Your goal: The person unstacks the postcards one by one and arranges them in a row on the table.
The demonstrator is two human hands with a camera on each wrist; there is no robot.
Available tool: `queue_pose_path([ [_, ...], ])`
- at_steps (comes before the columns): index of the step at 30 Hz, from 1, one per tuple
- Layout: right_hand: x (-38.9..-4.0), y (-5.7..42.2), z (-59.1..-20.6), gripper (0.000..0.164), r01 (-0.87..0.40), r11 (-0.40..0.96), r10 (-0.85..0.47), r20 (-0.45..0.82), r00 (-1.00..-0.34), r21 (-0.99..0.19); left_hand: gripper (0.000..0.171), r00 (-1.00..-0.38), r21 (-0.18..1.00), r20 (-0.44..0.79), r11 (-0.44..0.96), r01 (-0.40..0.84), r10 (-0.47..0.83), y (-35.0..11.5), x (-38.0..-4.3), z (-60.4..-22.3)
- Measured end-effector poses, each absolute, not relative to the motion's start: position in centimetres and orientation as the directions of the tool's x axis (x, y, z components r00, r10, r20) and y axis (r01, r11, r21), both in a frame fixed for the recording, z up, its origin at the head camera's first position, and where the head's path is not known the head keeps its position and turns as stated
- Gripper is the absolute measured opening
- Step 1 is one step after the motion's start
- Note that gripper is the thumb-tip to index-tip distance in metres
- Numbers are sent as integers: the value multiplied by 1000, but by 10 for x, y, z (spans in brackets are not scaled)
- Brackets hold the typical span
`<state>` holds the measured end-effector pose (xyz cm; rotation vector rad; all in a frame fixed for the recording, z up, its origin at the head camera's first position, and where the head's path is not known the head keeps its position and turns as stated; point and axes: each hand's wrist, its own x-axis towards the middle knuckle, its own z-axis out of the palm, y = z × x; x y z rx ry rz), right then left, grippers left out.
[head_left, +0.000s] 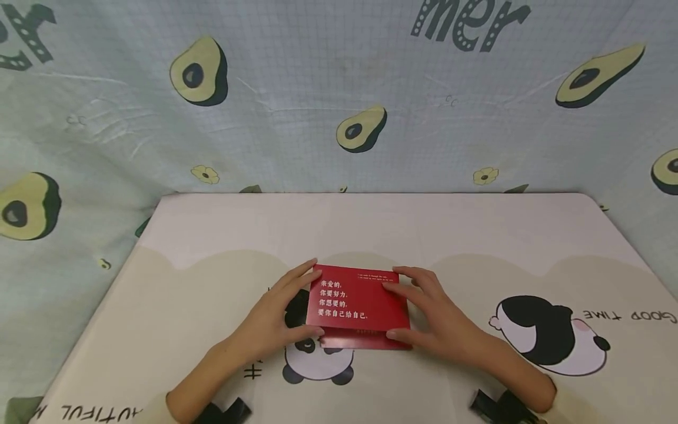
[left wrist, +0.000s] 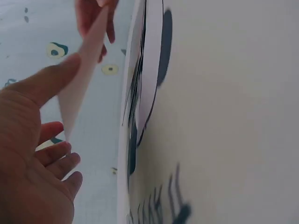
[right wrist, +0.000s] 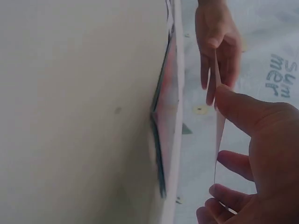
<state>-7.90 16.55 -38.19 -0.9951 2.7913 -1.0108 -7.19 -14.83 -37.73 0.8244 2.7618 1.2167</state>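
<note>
A red card (head_left: 355,303) with white Chinese writing faces up in the head view, held level between both hands. My left hand (head_left: 281,312) grips its left side, the thumb at the near corner and fingers at the far corner. My right hand (head_left: 431,309) grips the right side likewise, with one finger lying over the printed face. Beneath the near edge shows a second red piece (head_left: 365,339), mostly hidden by the card. From the wrists, the held card (right wrist: 218,126) appears nearly edge-on and raised above the table.
The pale table mat (head_left: 371,224) has a printed panda (head_left: 318,365) under the hands and a printed dog (head_left: 551,335) on the right. An avocado-patterned cloth (head_left: 296,70) hangs behind the table. Black wrist gear (head_left: 233,412) shows at the near edge.
</note>
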Motion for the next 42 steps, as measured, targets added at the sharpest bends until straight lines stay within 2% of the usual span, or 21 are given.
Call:
queue_pose_path([
  [7, -94, 148, -371, 80, -601, 564, -574, 254, -778, -567, 86, -884, 692, 222, 572, 440, 411, -159, -85, -371],
  [18, -114, 119, -363, 81, -576, 545, -554, 255, -793, -609, 85, -919, 702, 223, 600, 384, 327, -178, -99, -364],
  [28, -135, 87, -354, 77, -561, 583, -553, 220, -804, -587, 84, -932, 695, 254, 622, 361, 257, -196, -111, -360],
  [35, -149, 72, -356, 78, -562, 598, -560, 204, -803, -571, 85, -956, 691, 192, 661, 293, 223, -205, -120, -362],
  [42, -161, 58, -358, 77, -551, 622, -559, 178, -810, -556, 84, -957, 686, 200, 667, 290, 211, -212, -130, -363],
])
